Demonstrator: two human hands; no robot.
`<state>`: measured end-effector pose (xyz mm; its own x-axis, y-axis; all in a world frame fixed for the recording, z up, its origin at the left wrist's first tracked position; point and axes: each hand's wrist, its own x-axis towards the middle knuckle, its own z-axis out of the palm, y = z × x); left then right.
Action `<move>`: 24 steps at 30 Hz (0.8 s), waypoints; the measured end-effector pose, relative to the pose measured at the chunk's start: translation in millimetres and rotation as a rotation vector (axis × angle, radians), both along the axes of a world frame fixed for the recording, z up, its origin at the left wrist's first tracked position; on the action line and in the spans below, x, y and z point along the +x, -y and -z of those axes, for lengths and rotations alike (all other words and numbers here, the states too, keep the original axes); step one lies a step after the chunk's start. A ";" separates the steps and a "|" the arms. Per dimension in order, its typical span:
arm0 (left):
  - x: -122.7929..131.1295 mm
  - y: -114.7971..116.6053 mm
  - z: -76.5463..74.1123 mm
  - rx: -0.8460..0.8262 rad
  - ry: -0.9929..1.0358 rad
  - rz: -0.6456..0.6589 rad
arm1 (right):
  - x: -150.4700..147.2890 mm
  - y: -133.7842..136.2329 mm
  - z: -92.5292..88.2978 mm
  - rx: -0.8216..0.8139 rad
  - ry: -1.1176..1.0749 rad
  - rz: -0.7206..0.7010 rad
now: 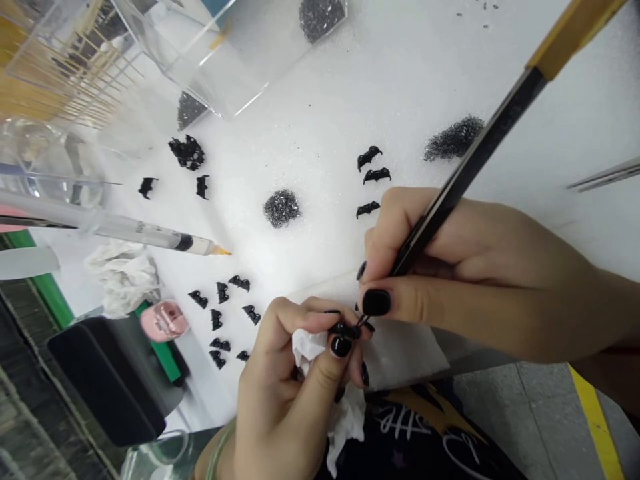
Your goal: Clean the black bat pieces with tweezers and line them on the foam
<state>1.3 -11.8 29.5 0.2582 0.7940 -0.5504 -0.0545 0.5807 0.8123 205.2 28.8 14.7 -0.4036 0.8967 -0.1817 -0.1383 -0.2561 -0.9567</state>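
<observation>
My left hand (295,380) pinches a small glossy black piece (343,329) between thumb and fingers. A crumpled white tissue (350,413) is also tucked in that hand. My right hand (450,280) is closed around black tweezers (465,147) with a yellow-wrapped end; their thin tips touch or nearly touch the held piece. Beyond my right hand lie three black bat-shaped pieces (377,175). Several more bat-shaped pieces (223,292) are spread left of my left hand. Fingers partly hide the held piece, so its full shape is unclear.
Small piles of dark glittery beads (281,208) lie on the white table (320,253). A syringe (150,233) with an orange tip reaches in from the left. Clear plastic boxes (220,60), wadded tissue (123,277) and a pink object (164,320) are around it. Other tweezers (607,175) lie right.
</observation>
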 end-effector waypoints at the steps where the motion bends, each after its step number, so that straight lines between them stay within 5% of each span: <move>1: 0.1 0.1 -0.3 0.000 -0.008 0.000 | 0.4 -0.1 0.3 -0.014 -0.024 -0.019; 19: 0.8 0.6 0.7 0.037 -0.030 0.023 | -0.8 0.7 -0.6 -0.074 -0.058 0.011; 24: 2.0 0.4 -1.0 0.033 -0.044 0.021 | -1.8 2.1 5.1 0.022 -0.064 0.006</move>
